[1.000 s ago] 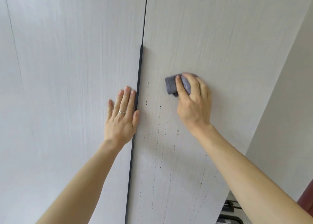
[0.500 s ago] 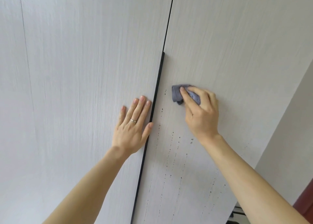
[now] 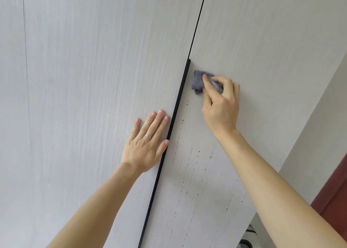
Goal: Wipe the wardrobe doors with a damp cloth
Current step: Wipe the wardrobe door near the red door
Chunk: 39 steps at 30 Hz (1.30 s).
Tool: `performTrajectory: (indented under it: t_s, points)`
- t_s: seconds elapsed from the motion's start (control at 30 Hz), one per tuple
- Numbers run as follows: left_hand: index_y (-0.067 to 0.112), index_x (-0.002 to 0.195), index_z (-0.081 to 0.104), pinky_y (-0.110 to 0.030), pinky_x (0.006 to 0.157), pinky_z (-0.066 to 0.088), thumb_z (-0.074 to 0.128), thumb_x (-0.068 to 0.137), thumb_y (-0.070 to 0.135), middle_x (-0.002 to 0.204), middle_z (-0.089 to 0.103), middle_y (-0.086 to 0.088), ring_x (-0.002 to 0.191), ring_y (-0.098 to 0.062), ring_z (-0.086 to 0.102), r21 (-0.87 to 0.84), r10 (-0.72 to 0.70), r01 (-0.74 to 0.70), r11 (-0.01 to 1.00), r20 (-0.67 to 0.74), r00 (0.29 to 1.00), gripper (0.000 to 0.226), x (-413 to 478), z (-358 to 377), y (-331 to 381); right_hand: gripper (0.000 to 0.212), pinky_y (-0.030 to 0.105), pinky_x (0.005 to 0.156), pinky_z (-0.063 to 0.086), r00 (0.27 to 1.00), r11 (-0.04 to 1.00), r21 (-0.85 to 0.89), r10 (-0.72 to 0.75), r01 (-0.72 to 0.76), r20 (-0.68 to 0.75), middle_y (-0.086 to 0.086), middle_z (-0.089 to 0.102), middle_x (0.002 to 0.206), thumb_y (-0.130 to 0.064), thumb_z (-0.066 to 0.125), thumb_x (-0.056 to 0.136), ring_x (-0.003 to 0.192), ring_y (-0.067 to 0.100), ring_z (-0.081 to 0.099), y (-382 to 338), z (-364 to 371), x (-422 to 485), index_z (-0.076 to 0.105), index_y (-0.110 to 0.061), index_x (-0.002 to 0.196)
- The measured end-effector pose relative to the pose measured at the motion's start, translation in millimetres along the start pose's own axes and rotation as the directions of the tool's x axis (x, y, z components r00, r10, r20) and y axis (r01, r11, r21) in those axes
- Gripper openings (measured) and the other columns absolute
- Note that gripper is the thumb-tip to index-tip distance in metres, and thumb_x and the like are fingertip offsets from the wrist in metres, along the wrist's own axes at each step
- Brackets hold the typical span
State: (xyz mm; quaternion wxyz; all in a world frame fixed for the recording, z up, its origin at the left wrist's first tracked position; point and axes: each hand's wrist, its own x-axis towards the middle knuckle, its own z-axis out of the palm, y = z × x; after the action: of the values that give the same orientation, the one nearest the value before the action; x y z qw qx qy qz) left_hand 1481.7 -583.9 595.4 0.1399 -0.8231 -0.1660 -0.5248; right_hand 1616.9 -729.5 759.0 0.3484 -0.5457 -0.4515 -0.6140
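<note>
Right hand [image 3: 221, 108] is pinching grey cloth [image 3: 197, 80] against right wardrobe door [image 3: 262, 41], 1 o'clock of left hand [image 3: 146, 146], which is lying flat, fingers straight, on left wardrobe door [image 3: 93, 78].

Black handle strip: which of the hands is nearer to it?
Left. The left hand lies flat just left of the handle strip, thumb at it; the right hand grips the cloth farther right.
</note>
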Motion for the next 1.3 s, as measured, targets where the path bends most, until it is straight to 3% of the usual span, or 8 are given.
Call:
performTrajectory:
  t_s: [0.1,0.33,0.4,0.57,0.73,0.9,1.13,1.3]
  points:
    - [0.019,0.161,0.017,-0.049,0.126,0.011,0.028,0.105,0.046,0.169,0.011,0.002,0.156,-0.016,0.008,0.007,0.009,-0.009,1.0,-0.011,1.0,0.063,-1.0,1.8,-1.8,0.029,0.036,0.083,0.049,0.999,0.999,-0.009,-0.043,0.043,-0.014,0.01,0.067,0.111,-0.006,0.06,0.097,0.097,0.029,0.054,-10.9,6.3,-23.8,0.072,-0.015,0.122]
    - [0.019,0.161,0.017,-0.048,0.126,0.011,0.022,0.107,0.048,0.169,0.013,0.0,0.156,-0.017,0.01,0.028,0.017,-0.017,0.999,-0.029,0.999,0.062,-4.2,5.0,-4.1,0.029,0.041,0.075,0.053,0.914,0.942,0.07,-0.335,0.327,0.229,0.005,0.071,0.11,-0.008,0.061,0.097,0.091,0.031,0.064,-14.6,-15.5,-130.8,0.073,-0.017,0.122]
    - [0.019,0.161,0.015,-0.048,0.126,0.008,0.021,0.107,0.048,0.169,0.011,0.001,0.156,-0.017,0.008,0.025,0.027,-0.027,0.999,-0.025,0.999,0.062,-3.2,6.6,-4.1,0.029,0.04,0.076,0.052,0.931,0.949,0.039,-0.314,0.312,0.185,0.007,0.071,0.11,-0.008,0.059,0.097,0.091,0.031,0.061,-8.4,-12.4,-102.9,0.073,-0.017,0.121]
    - [0.018,0.161,0.013,-0.047,0.126,0.004,0.02,0.107,0.048,0.169,0.009,0.0,0.156,-0.017,0.006,0.035,0.031,-0.031,0.999,-0.02,0.999,0.063,-3.2,8.0,-4.9,0.026,0.034,0.079,0.048,0.999,0.999,-0.013,-0.045,0.044,-0.028,0.006,0.069,0.11,-0.011,0.059,0.099,0.092,0.031,0.056,1.2,0.0,-34.8,0.074,-0.017,0.12]
    - [0.016,0.161,0.013,-0.049,0.126,0.004,0.021,0.107,0.047,0.168,0.012,-0.003,0.156,-0.018,0.007,0.042,0.041,-0.039,0.998,-0.062,0.997,0.063,-3.6,12.1,-4.4,0.028,0.041,0.079,0.052,0.982,0.985,0.024,-0.175,0.174,0.071,0.004,0.072,0.11,-0.008,0.063,0.096,0.095,0.03,0.063,-7.8,-5.6,-110.0,0.073,-0.017,0.12]
    - [0.015,0.161,0.015,-0.049,0.125,0.005,0.024,0.107,0.046,0.168,0.012,-0.003,0.156,-0.019,0.008,0.03,0.031,-0.029,0.999,-0.051,0.998,0.064,-3.8,9.6,-2.2,0.028,0.038,0.078,0.054,0.898,0.925,0.049,-0.378,0.377,0.225,0.005,0.073,0.11,-0.005,0.059,0.097,0.096,0.028,0.06,0.5,-21.9,-143.3,0.074,-0.015,0.118]
    - [0.017,0.162,0.009,-0.05,0.126,0.002,0.022,0.107,0.049,0.169,0.002,0.001,0.156,-0.017,0.002,0.025,0.024,-0.024,0.999,0.002,1.0,0.065,-2.6,6.0,-2.7,0.029,0.037,0.08,0.051,0.998,0.998,-0.02,-0.058,0.059,0.019,0.006,0.071,0.111,-0.01,0.051,0.103,0.1,0.028,0.054,3.3,-9.9,-78.7,0.073,-0.014,0.12]
    - [0.017,0.162,0.012,-0.05,0.125,0.004,0.024,0.107,0.048,0.169,0.007,-0.001,0.156,-0.016,0.003,0.021,0.005,-0.005,1.0,-0.005,1.0,0.064,-3.7,2.5,-2.8,0.027,0.041,0.074,0.053,0.955,0.972,0.062,-0.236,0.228,0.181,0.004,0.072,0.11,-0.005,0.065,0.094,0.095,0.03,0.064,-13.8,-16.5,-163.9,0.074,-0.013,0.118]
